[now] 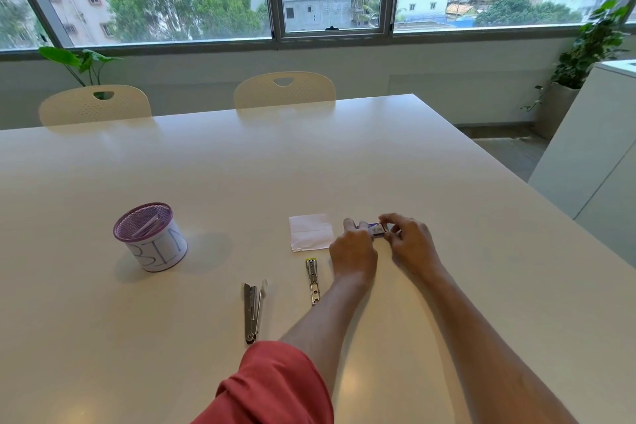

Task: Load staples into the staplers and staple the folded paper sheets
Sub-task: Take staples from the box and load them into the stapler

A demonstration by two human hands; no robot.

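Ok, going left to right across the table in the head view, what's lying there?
Bin → larger stapler → folded paper → left hand → staple box → right hand. Both hands hold the box. I left out the small stapler, which overlaps the paper's span.

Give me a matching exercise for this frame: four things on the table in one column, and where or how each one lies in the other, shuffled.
Things:
1. staple box
2. paper
3. bin
4. larger stapler

States:
A. far left on the table, scraps inside
B. lying open near the red sleeve
C. held between both hands
D. folded, flat, just left of the hands

Pairs: 1-C, 2-D, 3-A, 4-B
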